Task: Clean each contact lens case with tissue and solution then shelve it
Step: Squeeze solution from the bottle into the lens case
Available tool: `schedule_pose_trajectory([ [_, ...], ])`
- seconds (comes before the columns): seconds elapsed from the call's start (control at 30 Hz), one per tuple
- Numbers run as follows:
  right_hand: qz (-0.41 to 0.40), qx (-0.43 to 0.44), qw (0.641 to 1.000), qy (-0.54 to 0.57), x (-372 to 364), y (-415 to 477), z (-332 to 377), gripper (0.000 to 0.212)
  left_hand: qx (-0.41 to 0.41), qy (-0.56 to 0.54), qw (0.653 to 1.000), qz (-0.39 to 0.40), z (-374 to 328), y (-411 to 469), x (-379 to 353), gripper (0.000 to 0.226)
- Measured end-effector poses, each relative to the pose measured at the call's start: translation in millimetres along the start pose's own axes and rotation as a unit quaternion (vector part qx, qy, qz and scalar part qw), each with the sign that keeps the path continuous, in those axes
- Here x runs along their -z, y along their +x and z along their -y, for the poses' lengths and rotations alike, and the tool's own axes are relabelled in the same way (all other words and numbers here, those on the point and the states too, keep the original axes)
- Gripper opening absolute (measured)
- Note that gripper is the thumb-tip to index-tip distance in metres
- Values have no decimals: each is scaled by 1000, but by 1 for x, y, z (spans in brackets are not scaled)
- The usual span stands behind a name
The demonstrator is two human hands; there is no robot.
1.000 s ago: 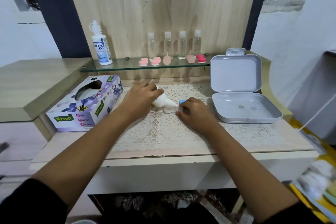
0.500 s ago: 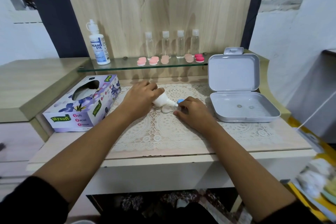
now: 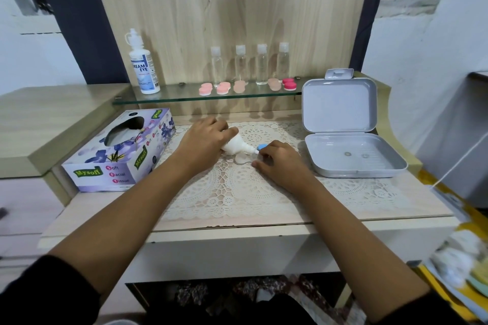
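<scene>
My left hand (image 3: 203, 141) grips a small white solution bottle (image 3: 236, 145), tipped on its side with its nozzle pointing right. The nozzle tip hangs over a clear contact lens case (image 3: 242, 158) lying on the lace mat (image 3: 237, 187). My right hand (image 3: 280, 159) holds that case at its right end, where a blue cap (image 3: 262, 146) shows above my fingers. Several pink lens cases (image 3: 224, 88) lie on the glass shelf (image 3: 171, 97) behind. A purple tissue box (image 3: 118, 150) stands at the left.
A grey plastic box (image 3: 351, 155) stands open at the right, its lid up. A large Dream Eye bottle (image 3: 142, 66) and several small clear bottles (image 3: 250, 63) stand on the shelf. The desk's front edge runs below the mat.
Both hands stay at the case with the bottle tipped over it. Only the view has shifted slightly.
</scene>
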State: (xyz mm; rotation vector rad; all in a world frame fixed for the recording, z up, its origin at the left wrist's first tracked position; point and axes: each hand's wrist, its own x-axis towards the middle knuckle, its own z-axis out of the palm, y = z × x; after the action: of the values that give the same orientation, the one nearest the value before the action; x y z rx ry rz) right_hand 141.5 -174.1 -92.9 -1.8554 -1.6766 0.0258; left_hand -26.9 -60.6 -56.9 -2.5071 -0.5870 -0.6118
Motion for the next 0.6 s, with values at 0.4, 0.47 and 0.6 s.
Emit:
schedule_pose_trajectory([
  [0.4,0,2,1000,-4,0,0,0,30,16,-37,999,9,-2,-4,-3,58],
  [0.47,1,0,1000,-6,0,0,0,30,31,-53,998,8,-2,-5,-6,59],
  [0.6,5,-3,1000,-6,1,0,0,32,96,-126,987,22,-2,-10,-10,58],
])
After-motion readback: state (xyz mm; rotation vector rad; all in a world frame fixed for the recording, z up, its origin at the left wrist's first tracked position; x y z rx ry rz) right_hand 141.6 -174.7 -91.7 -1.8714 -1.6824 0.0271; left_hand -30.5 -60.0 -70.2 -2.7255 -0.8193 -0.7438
